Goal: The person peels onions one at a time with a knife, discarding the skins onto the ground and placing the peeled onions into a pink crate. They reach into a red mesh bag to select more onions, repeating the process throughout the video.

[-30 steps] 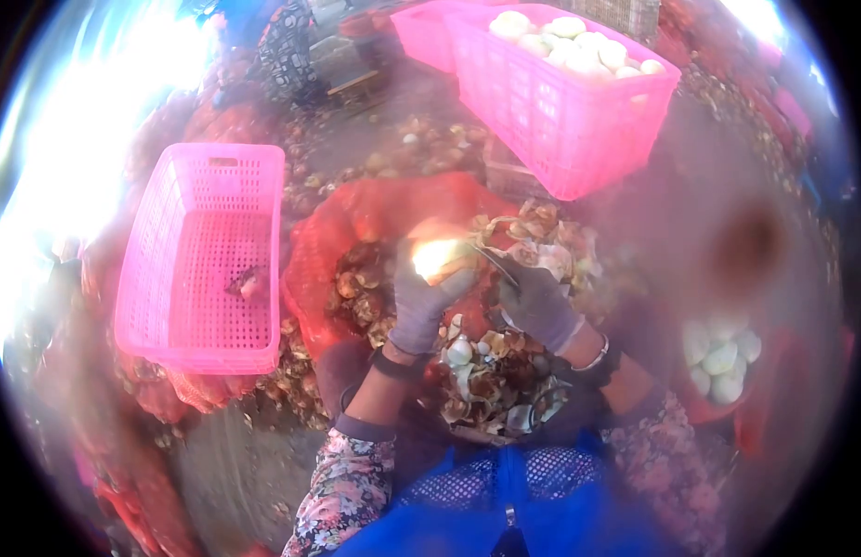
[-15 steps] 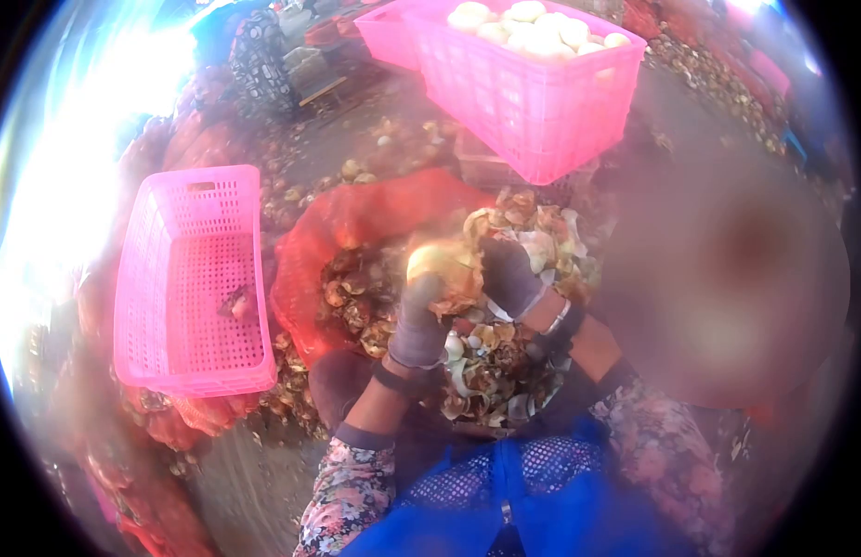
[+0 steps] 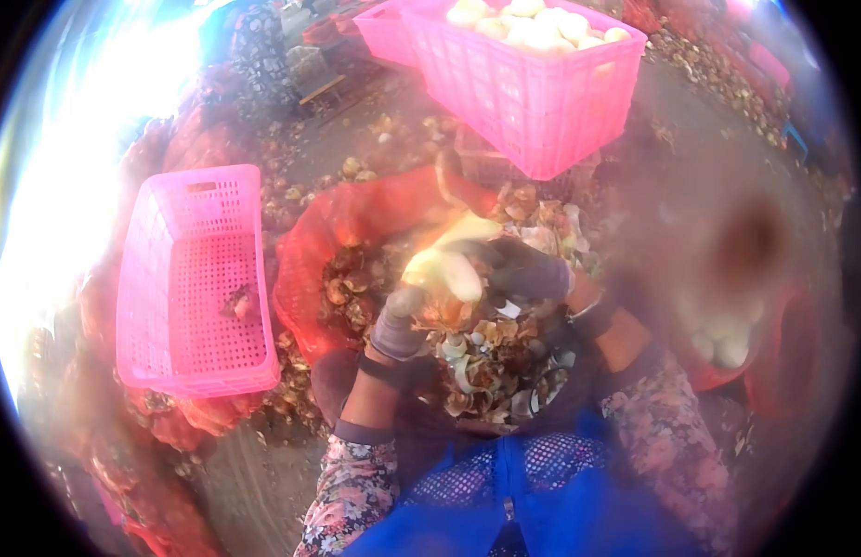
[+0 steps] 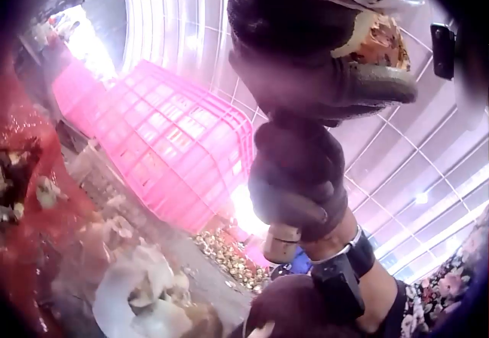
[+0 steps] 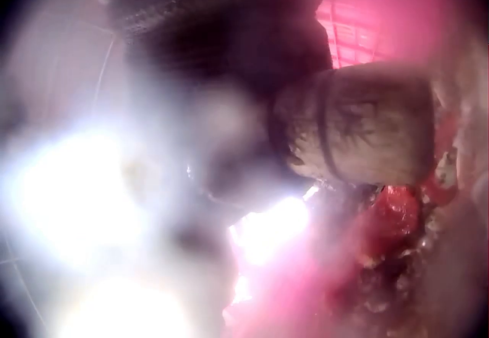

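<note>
In the head view my left hand, in a grey glove, holds an onion with brown skin and a pale, glaring top. My right hand, gloved too, is right beside the onion, with a pale strip of peel near its fingers. A knife's wooden handle sticks out of the right hand's grip in the right wrist view; its blade is hidden. In the left wrist view the handle end shows below the right hand, and onion skin shows between the left fingers.
A red mesh sack with unpeeled onions lies ahead. Onion skins pile up before me. One pink crate stands left; another holds peeled onions. More peeled onions sit at right, partly blurred.
The right hand, seen with a knife blade at the onion a second ago, has shifted right and turned over the onion. A pale strip of peel now stands out. The head view has shifted slightly.
</note>
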{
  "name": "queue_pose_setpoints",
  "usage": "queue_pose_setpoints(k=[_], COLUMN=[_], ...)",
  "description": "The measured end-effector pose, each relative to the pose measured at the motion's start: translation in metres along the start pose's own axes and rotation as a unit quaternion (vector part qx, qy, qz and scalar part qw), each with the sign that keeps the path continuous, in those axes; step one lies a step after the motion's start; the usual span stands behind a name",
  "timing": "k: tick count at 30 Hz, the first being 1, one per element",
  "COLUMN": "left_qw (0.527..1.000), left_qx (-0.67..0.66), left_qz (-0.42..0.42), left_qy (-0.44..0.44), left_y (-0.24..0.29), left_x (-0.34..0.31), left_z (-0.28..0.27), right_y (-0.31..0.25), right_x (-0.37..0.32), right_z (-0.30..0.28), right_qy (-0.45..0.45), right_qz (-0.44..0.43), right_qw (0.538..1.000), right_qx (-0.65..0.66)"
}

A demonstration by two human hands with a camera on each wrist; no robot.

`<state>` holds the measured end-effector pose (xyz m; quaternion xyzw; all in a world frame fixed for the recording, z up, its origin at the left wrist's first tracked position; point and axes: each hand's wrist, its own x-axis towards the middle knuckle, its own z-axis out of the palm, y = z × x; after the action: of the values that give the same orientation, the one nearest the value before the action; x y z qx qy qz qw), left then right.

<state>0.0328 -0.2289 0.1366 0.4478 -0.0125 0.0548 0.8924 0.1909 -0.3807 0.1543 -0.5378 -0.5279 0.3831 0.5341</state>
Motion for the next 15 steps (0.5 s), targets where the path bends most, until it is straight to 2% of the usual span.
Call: queue_pose_setpoints(k=[3, 4, 6, 7, 10, 11, 13, 14, 15], left_qw=[0.998, 1.0, 0.999, 0.998, 1.0, 0.999, 0.998, 0.996, 0.997], left_qx=[-0.028, -0.021, -0.009, 0.008, 0.02, 0.023, 0.032, 0.036, 0.028], left_qz=[0.03, 0.009, -0.033, -0.009, 0.003, 0.006, -0.05, -0.077, -0.067], left_qy=[0.037, 0.018, -0.018, -0.059, 0.009, 0.026, 0.018, 0.014, 0.039], left_y=[0.001, -0.001, 0.0, -0.007, -0.002, 0.002, -0.005, -0.005, -0.009], left_x=[-0.003, -0.003, -0.001, 0.001, 0.002, 0.004, 0.008, 0.009, 0.012], left_z=[0.009, -0.001, -0.016, -0.017, 0.009, 0.021, 0.008, 0.007, 0.013], right_y=[0.005, 0.007, 0.005, 0.004, -0.001, -0.001, -0.001, -0.002, -0.004], right_x=[-0.008, -0.011, -0.008, -0.008, -0.015, -0.014, -0.011, -0.011, -0.011], right_z=[0.0, 0.002, 0.005, 0.007, 0.009, 0.009, 0.008, 0.011, 0.015], right_qy=[0.082, 0.122, 0.148, 0.162, 0.193, 0.217, 0.26, 0.271, 0.281], right_qz=[0.019, 0.031, -0.096, -0.16, -0.126, -0.156, -0.214, -0.176, -0.136], right_qw=[0.996, 0.991, 0.979, 0.964, 0.952, 0.933, 0.887, 0.913, 0.933], right_qx=[-0.043, -0.04, -0.104, -0.135, -0.204, -0.242, -0.316, -0.249, -0.18])
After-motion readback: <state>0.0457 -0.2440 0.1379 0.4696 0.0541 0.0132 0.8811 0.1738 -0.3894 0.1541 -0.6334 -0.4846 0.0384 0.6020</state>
